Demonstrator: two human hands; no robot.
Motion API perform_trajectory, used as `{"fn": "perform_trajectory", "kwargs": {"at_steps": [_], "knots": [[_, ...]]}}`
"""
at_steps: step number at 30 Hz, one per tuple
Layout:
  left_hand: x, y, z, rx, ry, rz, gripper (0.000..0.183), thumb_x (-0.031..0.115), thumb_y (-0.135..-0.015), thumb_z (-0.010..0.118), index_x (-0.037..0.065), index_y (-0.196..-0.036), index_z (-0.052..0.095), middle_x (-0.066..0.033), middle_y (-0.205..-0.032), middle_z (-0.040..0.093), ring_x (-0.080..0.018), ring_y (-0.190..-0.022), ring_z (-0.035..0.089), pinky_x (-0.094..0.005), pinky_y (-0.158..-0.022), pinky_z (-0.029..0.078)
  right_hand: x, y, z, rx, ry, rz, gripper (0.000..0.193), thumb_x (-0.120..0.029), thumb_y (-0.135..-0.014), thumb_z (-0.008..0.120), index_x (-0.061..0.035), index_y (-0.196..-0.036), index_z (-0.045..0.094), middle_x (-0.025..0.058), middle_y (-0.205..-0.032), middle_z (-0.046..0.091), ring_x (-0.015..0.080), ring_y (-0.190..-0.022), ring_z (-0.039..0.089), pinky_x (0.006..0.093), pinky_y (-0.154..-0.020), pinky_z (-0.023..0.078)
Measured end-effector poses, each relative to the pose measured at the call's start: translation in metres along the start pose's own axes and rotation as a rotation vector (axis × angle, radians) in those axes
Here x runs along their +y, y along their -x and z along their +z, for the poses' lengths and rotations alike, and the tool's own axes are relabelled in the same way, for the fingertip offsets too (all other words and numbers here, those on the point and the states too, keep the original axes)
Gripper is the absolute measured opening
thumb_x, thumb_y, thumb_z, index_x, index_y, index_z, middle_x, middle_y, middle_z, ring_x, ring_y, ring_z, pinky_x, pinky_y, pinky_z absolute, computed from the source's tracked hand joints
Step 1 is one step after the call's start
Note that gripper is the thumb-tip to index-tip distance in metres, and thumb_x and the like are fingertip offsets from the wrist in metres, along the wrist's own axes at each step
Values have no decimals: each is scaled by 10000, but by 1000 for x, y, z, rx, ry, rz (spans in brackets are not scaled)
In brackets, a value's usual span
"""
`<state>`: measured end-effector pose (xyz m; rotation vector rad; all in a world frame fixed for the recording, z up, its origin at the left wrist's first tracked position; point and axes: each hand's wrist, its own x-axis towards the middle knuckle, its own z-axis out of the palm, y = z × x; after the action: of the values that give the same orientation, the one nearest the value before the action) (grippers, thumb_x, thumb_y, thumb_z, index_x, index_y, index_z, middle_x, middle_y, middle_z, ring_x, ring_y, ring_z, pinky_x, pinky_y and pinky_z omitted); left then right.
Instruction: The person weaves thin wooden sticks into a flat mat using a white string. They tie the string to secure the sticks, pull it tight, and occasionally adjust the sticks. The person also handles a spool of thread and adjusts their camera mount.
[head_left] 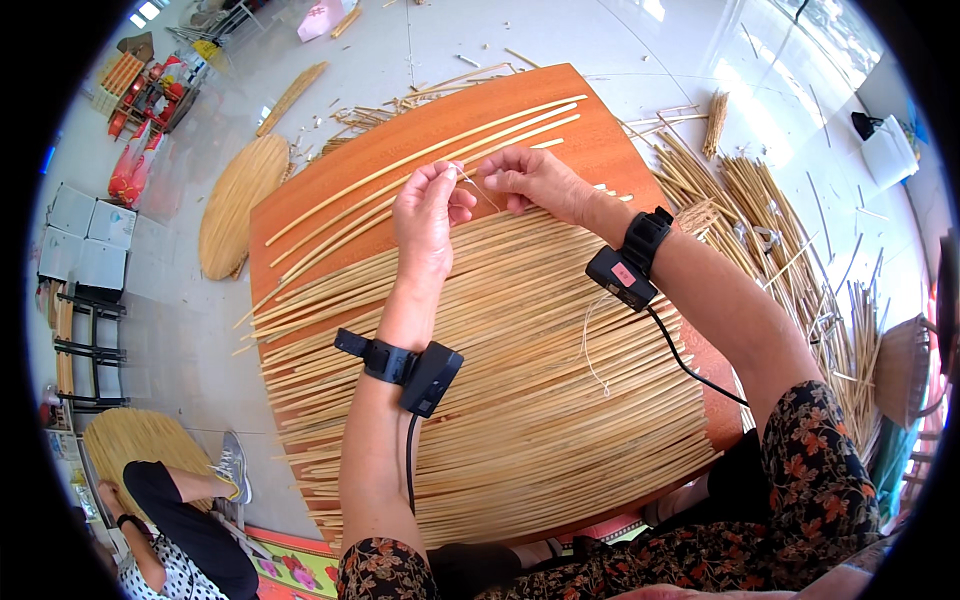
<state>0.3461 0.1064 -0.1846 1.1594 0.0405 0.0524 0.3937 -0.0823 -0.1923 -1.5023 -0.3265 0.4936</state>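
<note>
The left hand and the right hand meet at the far edge of a mat of pale reed stalks that lies across a round reddish-brown wooden board. Both hands are closed in a pinch on a thin pale thread stretched between them, fingertips pressed together and the other fingers curled. The thread's loose end trails down over the stalks to the right of centre. Beyond the hands, a few long single stalks lie apart on the bare board. Each wrist carries a black strap with a small black box and a cable.

On the white tiled floor to the right lies a loose heap of stalks; far left lies a finished oval mat. At the far left stands a red-and-orange stack of packages, too small to tell more, and nearer on the left some square white boxes. A white bag sits far right. Near left, another person in dark clothes sits beside a round yellow bundle.
</note>
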Motion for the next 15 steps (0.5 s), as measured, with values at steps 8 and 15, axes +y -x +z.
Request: {"fn": "perform_trajectory", "kwargs": {"at_steps": [8, 15], "knots": [[3, -2, 11, 14, -18, 26, 122, 106, -965, 620, 51, -1073, 608, -71, -1022, 693, -91, -695, 651, -205, -553, 511, 3, -2, -1, -67, -25, 3, 101, -150, -958, 652, -53, -982, 656, -24, -774, 627, 49, -652, 565, 209, -611, 491], [-10, 1, -2, 62, -147, 23, 163, 96, -951, 624, 37, -1103, 615, -58, -1002, 683, -118, -729, 664, -227, -597, 526, 6, -4, -1, -26, -46, 10, 111, -132, -962, 639, -35, -1015, 652, 6, -808, 642, 61, -637, 562, 209, -587, 485]]}}
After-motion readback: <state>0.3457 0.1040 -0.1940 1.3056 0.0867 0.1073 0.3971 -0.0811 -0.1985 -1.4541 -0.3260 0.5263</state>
